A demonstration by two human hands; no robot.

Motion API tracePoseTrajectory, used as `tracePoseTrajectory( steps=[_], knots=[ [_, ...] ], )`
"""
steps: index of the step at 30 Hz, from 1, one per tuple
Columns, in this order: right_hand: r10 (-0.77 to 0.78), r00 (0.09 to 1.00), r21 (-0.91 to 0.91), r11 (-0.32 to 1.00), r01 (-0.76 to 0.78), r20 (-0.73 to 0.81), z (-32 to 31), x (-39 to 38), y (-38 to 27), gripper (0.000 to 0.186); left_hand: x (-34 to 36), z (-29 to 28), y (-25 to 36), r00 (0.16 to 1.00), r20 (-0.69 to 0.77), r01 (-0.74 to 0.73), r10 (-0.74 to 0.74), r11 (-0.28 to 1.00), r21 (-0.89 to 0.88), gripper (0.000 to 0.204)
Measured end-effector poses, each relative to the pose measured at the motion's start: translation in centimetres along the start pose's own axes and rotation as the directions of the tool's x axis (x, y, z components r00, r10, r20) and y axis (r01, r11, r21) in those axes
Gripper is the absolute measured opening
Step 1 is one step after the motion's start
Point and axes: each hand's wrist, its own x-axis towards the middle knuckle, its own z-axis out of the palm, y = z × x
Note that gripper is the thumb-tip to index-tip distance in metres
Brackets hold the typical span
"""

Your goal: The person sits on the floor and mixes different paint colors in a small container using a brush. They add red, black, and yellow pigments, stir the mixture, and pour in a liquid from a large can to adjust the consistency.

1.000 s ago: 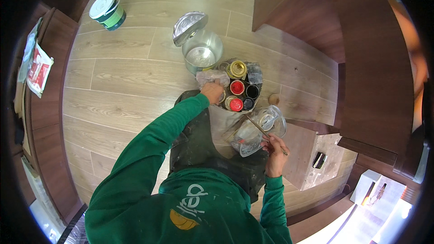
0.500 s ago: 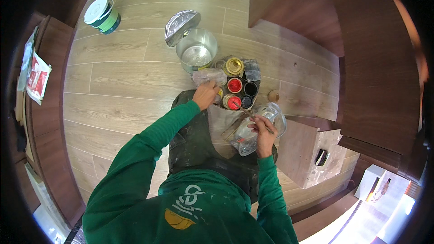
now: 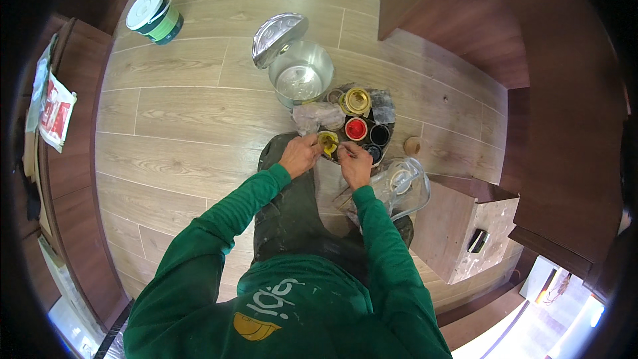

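Left hand: (image 3: 301, 155) fingers curled together at the left rim of the yellow paint pot (image 3: 327, 141); cannot tell whether gripping.
Right hand: (image 3: 354, 161) fingertips pinching a thin stick (image 3: 337, 145), mostly hidden.
Yellow pot: between both hands.
Neighbouring pots: red paint pot (image 3: 356, 129), just beyond; black paint pot (image 3: 379, 135), right of it.
Wrap: crumpled plastic bag (image 3: 316, 117), beyond the left hand.
Metal can: (image 3: 301, 80) uncovered, past the bag.
Lidded bucket: (image 3: 159, 18) green, well apart, far left.
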Motion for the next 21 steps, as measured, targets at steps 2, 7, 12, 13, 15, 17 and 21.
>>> tracePoseTrajectory(
  steps=[2,7,12,13,15,17,21],
  knots=[
    [-0.048,0.999,-0.086,0.995,0.047,-0.01,0.7,0.1,0.4,0.03,-0.2,0.1,-0.2,1.0,0.003,0.009,-0.009,1.0,-0.009,0.023],
    [-0.068,0.997,-0.255,0.965,0.06,-0.024,2.0,0.0,0.7,0.035,-0.3,0.2,-0.4,1.0,-0.007,0.011,-0.012,1.0,-0.021,0.022],
    [-0.047,0.998,-0.265,0.964,0.035,-0.041,2.7,0.0,0.8,0.034,-0.2,0.0,-0.2,1.0,-0.004,0.02,-0.02,0.999,-0.025,0.022],
    [-0.057,0.998,-0.267,0.963,0.045,-0.038,2.8,0.0,0.9,0.034,-0.2,-0.1,-0.2,1.0,-0.001,0.024,-0.024,0.999,-0.023,0.022],
    [-0.048,0.998,-0.241,0.97,0.039,-0.033,2.9,0.2,1.2,0.034,-0.2,-0.1,-0.2,1.0,-0.011,0.017,-0.017,0.999,-0.028,0.021],
    [-0.03,0.999,-0.214,0.976,0.022,-0.035,3.2,0.4,1.6,0.034,-0.2,-0.1,-0.3,1.0,-0.017,0.017,-0.017,0.999,-0.036,0.02],
    [0.163,0.986,0.091,0.983,-0.161,-0.017,3.6,0.8,2.4,0.034,-0.2,0.1,-0.4,1.0,-0.015,0.026,-0.026,0.998,-0.051,0.019]
  ],
)
